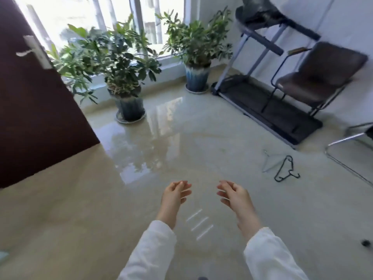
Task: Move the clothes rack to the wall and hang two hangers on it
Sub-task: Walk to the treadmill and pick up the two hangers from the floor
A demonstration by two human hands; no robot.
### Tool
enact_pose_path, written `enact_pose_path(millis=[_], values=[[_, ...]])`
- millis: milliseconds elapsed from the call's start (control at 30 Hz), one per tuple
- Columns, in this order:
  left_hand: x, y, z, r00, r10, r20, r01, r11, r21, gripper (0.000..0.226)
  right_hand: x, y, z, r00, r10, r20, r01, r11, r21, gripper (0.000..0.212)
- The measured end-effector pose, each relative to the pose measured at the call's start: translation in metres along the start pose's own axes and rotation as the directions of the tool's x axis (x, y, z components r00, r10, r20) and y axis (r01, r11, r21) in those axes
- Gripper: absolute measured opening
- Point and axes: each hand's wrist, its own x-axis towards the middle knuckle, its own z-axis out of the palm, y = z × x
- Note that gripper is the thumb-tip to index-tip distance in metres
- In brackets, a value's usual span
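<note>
Two hangers lie on the glossy floor to my right: a black hanger [286, 169] and, touching it on the left, a pale wire hanger [270, 161]. My left hand [175, 193] and my right hand [234, 194] are held out in front of me above the floor, palms facing each other, fingers loosely apart, holding nothing. Both arms wear white sleeves. The hangers are well to the right of and beyond my right hand. A metal frame [341, 141] shows at the right edge; whether it is the clothes rack I cannot tell.
A dark brown door [36, 110] stands open on the left. Potted plants [125, 81] [196, 57] stand by the window. A treadmill [268, 102] and a brown chair [321, 75] line the right wall. A small dark object [365, 243] lies low right.
</note>
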Motion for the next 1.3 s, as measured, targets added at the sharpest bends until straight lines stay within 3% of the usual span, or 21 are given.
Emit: enact_pose_path(millis=[200,500,933,1300], values=[[0.019,-0.004,0.141,0.97,-0.052,0.238,0.019,0.99,0.139,0.021,0.035,-0.005,-0.119,0.965,0.034,-0.258,0.0,0.991,0.132,0.01],[0.088,0.004,0.301,0.893,-0.144,0.426,0.002,0.949,0.315,0.023,0.102,-0.017,-0.229,0.862,0.13,-0.49,0.015,0.959,0.282,0.013],[0.254,0.087,0.529,0.818,-0.181,0.547,-0.04,0.93,0.366,0.012,0.319,-0.132,-0.346,0.776,0.189,-0.602,0.053,0.931,0.361,0.014],[0.355,0.09,0.697,0.801,-0.216,0.558,-0.061,0.898,0.435,0.016,0.45,-0.161,-0.473,0.706,0.272,-0.654,0.07,0.892,0.447,0.009]])
